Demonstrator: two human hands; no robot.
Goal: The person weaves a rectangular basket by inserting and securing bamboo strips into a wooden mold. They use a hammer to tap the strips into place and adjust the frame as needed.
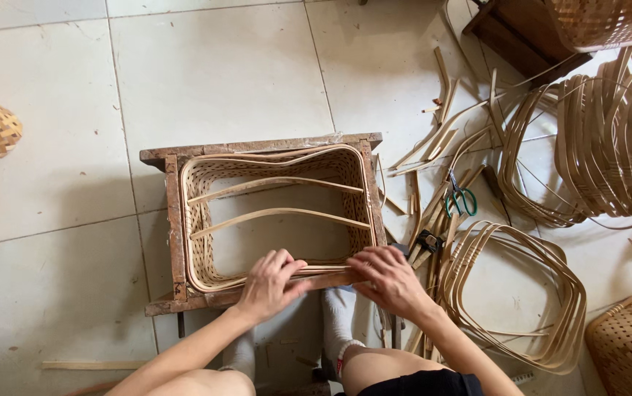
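The left hand's fingers [280, 262] were curled over the near rim of the basket [275, 213], thumb out along the top, pinching the bamboo rim strips against the wooden frame [171, 213]. The right hand [393, 282] lay just beside it, fingers spread flat and pressing the same rim at its near right corner; it grasped nothing loose, only bore down. The step looked to be the seating of the rim strips along the near edge of the basket held in the mould. The next move would seem to call for steady pressure from both hands and a slide along the rim so the strips sit flush, without springing out. The basket sat inside the frame, directly ahead of the fingers, its open woven walls reaching away from them, with two bowed strips [275, 196] crossing its hollow. Farther out on the tiled floor [220, 66], to the right, lay green-handled scissors [461, 198], loose splints, and hoops [521, 293] of bent bamboo.
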